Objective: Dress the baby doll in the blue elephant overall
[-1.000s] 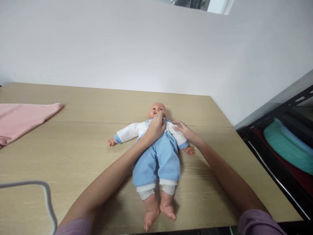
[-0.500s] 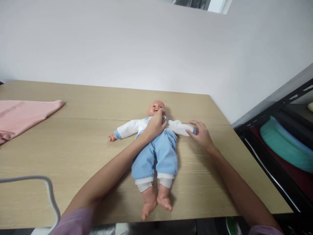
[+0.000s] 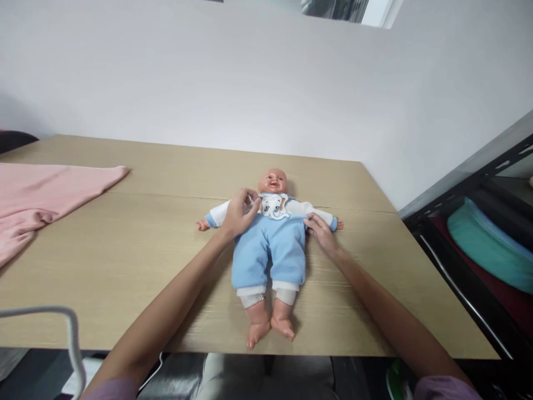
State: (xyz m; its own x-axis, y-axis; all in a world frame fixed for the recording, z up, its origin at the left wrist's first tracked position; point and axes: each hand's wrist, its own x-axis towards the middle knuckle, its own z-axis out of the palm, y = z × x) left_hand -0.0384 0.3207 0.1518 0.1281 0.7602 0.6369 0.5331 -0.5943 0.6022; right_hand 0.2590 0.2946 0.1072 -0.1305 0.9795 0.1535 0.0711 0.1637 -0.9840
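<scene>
A baby doll (image 3: 272, 181) lies on its back, feet toward me, both arms spread out. It wears light blue overalls (image 3: 268, 247) with a white elephant face on the chest, and white sleeves with blue cuffs. My left hand (image 3: 241, 214) is curled at the doll's chest on the left, thumb and fingertips pinching the clothing near the shoulder. On the other side, my right hand (image 3: 321, 230) pinches the upper side edge of the blue overalls, pulling the cloth slightly outward below the sleeve. The doll's bare feet point toward the table's front edge.
The doll lies on a wooden table (image 3: 166, 244) against a pale wall. A pink cloth (image 3: 62, 186) lies at the left. A bent white tube (image 3: 71, 333) rises at the lower left. At the right, a black metal shelf holds teal and dark things (image 3: 487, 244).
My right hand has left the doll's sleeve cuff and moved inward to the overalls' side. My left hand has shifted left off the chest, uncovering the elephant face.
</scene>
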